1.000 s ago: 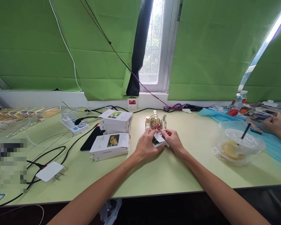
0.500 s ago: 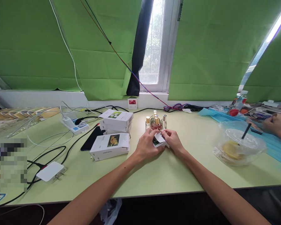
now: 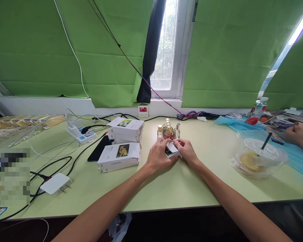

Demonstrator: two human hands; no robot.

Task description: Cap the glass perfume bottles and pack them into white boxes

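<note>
My left hand (image 3: 158, 155) and my right hand (image 3: 186, 150) meet at the middle of the light green table (image 3: 171, 188), both closed around a small white box (image 3: 172, 150) with a flower picture and a lifted flap. Just behind the hands stands a cluster of small perfume bottles (image 3: 168, 132) with gold caps. To the left lie flat white boxes with flower pictures: one near my left hand (image 3: 118, 156), others in a stack (image 3: 125, 129) behind it.
A black phone (image 3: 100, 148), a power strip (image 3: 80, 134), a white charger (image 3: 55, 183) and cables lie on the left. A plastic cup with a straw in a bag (image 3: 258, 156) sits right. Another person's hand (image 3: 299, 133) rests at the far right on blue sheeting.
</note>
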